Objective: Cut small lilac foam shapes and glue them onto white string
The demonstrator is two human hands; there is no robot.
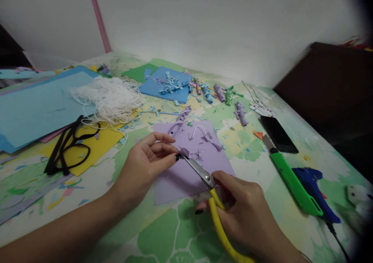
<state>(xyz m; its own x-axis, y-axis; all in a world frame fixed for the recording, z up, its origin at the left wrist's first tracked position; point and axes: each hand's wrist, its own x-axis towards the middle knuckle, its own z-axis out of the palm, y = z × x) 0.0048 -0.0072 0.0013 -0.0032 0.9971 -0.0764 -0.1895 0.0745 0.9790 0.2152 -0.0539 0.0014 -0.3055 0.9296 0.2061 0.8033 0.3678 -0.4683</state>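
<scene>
My right hand (244,204) is closed around the yellow handles of a pair of scissors (205,175), whose blades point up and left. At the blade tips is a small purple paper piece (184,152). My left hand (151,158) pinches this piece between thumb and fingers, beside the blade tips. Below both hands lies a purple paper sheet (175,189) with purple scraps and a short white string (199,127) on it. A purple strip with dark dots (183,115) rests at the sheet's upper edge.
Black-framed glasses (77,148) and a white string heap (109,98) lie left, near blue sheets (37,103). Small paper rolls (241,113) sit behind. A phone (279,134), green cutter (294,181) and blue glue gun (314,193) lie right.
</scene>
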